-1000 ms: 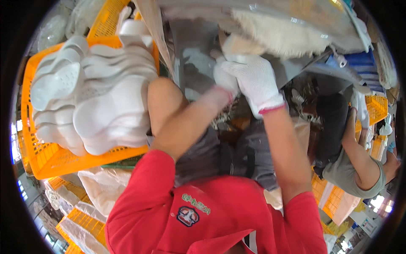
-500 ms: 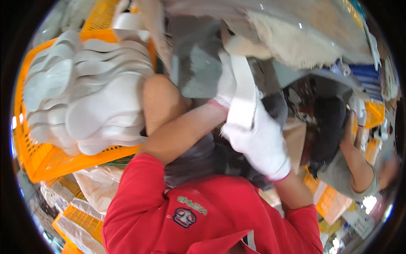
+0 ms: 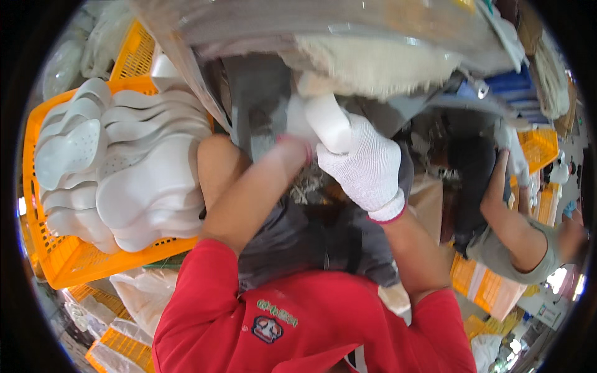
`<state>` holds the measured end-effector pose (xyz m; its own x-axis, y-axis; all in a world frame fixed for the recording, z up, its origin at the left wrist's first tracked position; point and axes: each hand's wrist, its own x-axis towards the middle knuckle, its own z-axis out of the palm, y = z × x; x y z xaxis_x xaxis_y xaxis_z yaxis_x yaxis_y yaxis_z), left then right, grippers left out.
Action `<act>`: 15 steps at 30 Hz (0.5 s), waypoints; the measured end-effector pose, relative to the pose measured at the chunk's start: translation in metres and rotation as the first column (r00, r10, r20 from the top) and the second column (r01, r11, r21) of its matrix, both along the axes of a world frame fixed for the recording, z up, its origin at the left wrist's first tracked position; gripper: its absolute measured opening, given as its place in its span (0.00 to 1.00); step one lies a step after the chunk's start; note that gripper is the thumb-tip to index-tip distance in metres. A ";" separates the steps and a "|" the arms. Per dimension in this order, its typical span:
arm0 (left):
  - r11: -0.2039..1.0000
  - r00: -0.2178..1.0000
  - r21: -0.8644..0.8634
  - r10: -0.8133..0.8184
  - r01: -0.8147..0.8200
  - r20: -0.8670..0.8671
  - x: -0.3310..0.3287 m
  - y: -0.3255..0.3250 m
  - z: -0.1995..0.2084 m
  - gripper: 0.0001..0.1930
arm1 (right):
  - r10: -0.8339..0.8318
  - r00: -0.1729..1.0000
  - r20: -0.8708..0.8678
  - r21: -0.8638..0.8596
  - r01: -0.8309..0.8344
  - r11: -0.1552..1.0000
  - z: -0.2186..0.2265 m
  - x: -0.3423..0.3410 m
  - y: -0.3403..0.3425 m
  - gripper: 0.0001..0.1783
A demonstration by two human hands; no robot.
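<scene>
My right hand [image 3: 364, 165], in a white knit glove, is closed around the near end of a smooth white rounded piece [image 3: 328, 124]. The piece tilts up and away, its far end near a fluffy cream buffing wheel [image 3: 379, 65]. My left hand [image 3: 298, 118], also gloved, is smeared by motion beside the piece's far left side; its fingers do not show clearly. To the left, an orange crate [image 3: 68, 270] holds several stacked white waisted pieces [image 3: 149, 180], shaped like large spoons or insoles. One of these pieces [image 3: 81, 149] has small holes in it.
A grey hood [image 3: 261, 28] overhangs the wheel. Below it, a grey panel [image 3: 258, 81] stands beyond my knees. On the right, another person [image 3: 516, 242] sits near orange crates [image 3: 538, 149]. More orange crates [image 3: 127, 348] and plastic bags lie at the lower left.
The view has shifted. My right hand and the white piece have turned, and the piece now shows a shorter, rounded end. My left hand has moved left and blurred.
</scene>
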<state>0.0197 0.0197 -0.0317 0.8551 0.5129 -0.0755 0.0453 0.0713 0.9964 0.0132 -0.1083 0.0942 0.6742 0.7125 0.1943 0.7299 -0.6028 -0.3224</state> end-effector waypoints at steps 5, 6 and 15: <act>0.878 0.911 -0.306 0.407 -0.369 0.068 -0.005 -0.032 0.001 0.43 | 0.208 0.961 0.184 -0.129 -0.187 0.974 -0.002 0.019 0.019 0.25; 0.391 0.873 -0.919 0.427 0.058 0.237 0.000 -0.032 -0.004 0.41 | 0.334 0.899 0.282 -0.186 -0.290 0.939 -0.007 0.023 0.019 0.27; 0.679 0.952 -0.732 0.257 -0.055 0.167 0.038 0.008 -0.045 0.23 | 0.155 0.982 -0.104 -0.225 -0.175 0.959 0.021 -0.015 -0.006 0.34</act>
<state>0.0577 0.0277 -0.0769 0.8085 0.5164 -0.2824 -0.2614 0.7449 0.6138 -0.0021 -0.1138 0.1157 0.5499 0.8342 -0.0420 0.8018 -0.5413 -0.2532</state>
